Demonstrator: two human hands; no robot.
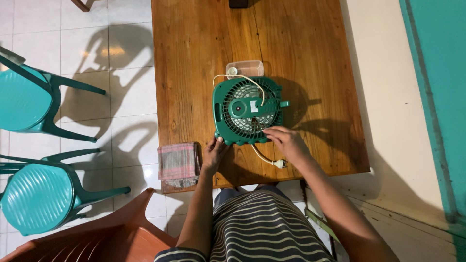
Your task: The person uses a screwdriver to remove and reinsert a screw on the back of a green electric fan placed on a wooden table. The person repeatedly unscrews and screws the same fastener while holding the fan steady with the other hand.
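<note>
A green box fan lies flat on the wooden table, its grille facing up. Its white cord loops over the grille and trails off the near edge to a white plug. My left hand rests at the fan's near left corner, fingertips touching the frame. My right hand lies on the near right edge of the fan, fingers on the grille rim. Neither hand clearly grips anything.
A clear plastic tray holding a small white part sits just behind the fan. A folded plaid cloth lies at the table's near left corner. Two teal plastic chairs stand on the tiled floor at left; an orange chair is close to me.
</note>
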